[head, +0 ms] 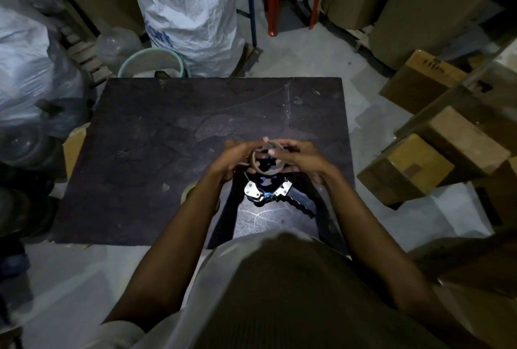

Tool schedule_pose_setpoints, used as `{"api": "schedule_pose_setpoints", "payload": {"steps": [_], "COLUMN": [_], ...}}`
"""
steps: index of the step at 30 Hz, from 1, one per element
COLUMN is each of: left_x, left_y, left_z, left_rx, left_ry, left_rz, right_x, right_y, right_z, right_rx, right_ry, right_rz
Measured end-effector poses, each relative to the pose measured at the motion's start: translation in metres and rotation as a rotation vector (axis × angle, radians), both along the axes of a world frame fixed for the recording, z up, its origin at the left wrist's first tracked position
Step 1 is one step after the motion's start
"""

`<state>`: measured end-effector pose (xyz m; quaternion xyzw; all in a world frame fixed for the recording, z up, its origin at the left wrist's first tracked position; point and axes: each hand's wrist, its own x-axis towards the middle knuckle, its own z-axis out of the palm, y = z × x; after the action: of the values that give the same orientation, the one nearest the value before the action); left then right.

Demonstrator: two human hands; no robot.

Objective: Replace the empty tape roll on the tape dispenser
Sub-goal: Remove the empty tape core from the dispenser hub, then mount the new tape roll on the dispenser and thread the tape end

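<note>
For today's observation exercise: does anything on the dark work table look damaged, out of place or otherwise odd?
The table surface looks worn, with scratches and peeling patches near its middle. The tape dispenser lies on its side at the near edge. Both hands, left hand and right hand, hold a bare cardboard core. Nothing looks spilled.

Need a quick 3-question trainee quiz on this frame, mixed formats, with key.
1. True or false: both hands grip the cardboard ring.
2. Where is the tape dispenser? A) on the red chair B) on the dark board, just nearer the person than the hands C) in the white sack
3. Fill in: the partly hidden tape roll lies beside the ___ forearm.

Key: 1 true: left hand and right hand both hold it. 2 B, on the dark board. 3 left.
</note>
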<state>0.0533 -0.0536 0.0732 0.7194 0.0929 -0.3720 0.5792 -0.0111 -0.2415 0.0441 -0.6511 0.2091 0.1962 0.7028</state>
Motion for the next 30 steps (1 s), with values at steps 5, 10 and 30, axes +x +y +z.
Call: {"api": "schedule_pose_setpoints", "payload": {"steps": [5,10,30], "left_x": [0.003,0.002,-0.05], "left_y": [-0.012,-0.018,0.067], "left_z": [0.0,-0.006,-0.053], "left_rx": [-0.07,-0.06,0.449], "left_ry": [0.056,0.017,-0.541], "left_rz": [0.081,0.127,0.247], "right_x": [0.0,0.004,0.027], "right_y": [0.003,-0.004,-0.038], "right_z": [0.004,-0.009,-0.069], "right_rx": [-0.293,-0.581,-1.06], "right_ry": [-0.139,-0.27,0.145], "right_rz": [0.167,0.01,-0.083]}}
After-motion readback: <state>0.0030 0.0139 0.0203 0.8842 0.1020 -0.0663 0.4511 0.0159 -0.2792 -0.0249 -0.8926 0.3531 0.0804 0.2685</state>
